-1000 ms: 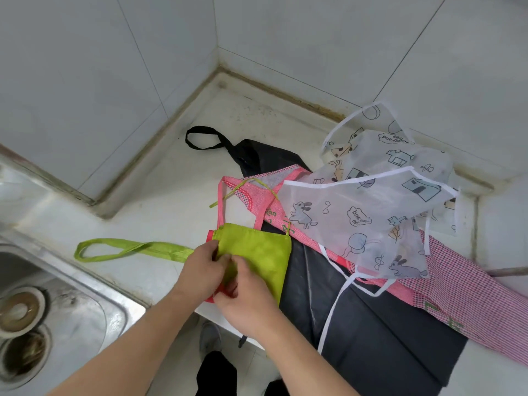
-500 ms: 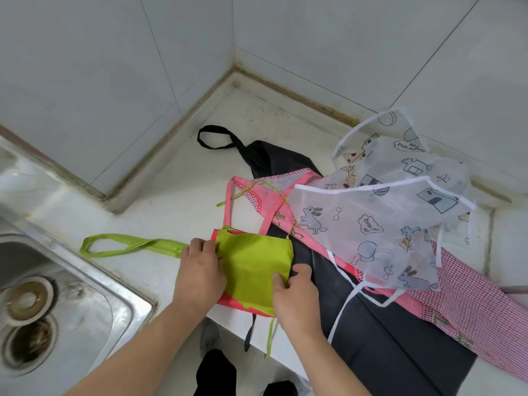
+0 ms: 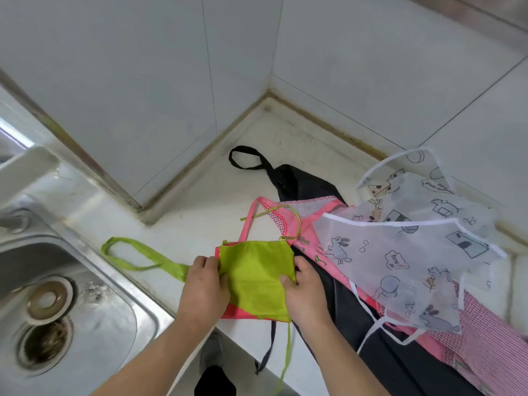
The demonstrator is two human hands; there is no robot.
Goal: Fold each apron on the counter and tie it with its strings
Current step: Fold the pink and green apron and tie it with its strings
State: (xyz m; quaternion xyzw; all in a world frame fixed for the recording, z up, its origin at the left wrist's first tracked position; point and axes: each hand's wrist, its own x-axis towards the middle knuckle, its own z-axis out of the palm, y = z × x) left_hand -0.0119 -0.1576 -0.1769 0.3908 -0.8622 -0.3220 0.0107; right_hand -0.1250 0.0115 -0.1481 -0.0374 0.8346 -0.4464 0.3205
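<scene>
Four aprons — green (image 3: 257, 278), pink (image 3: 483, 327), black (image 3: 343, 304), clear printed (image 3: 400, 252) — one sink (image 3: 85, 324).

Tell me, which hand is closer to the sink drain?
Left. The left hand grips the green apron's edge on the sink side; the right hand holds the far edge, farther from the drain.

White counter (image 3: 200, 224) — aprons (image 3: 357, 281) heaped on it, green strap (image 3: 137, 254) trailing.

Both hands (image 3: 254, 287) grip the folded green apron (image 3: 257, 278) on the counter (image 3: 200, 224).
</scene>
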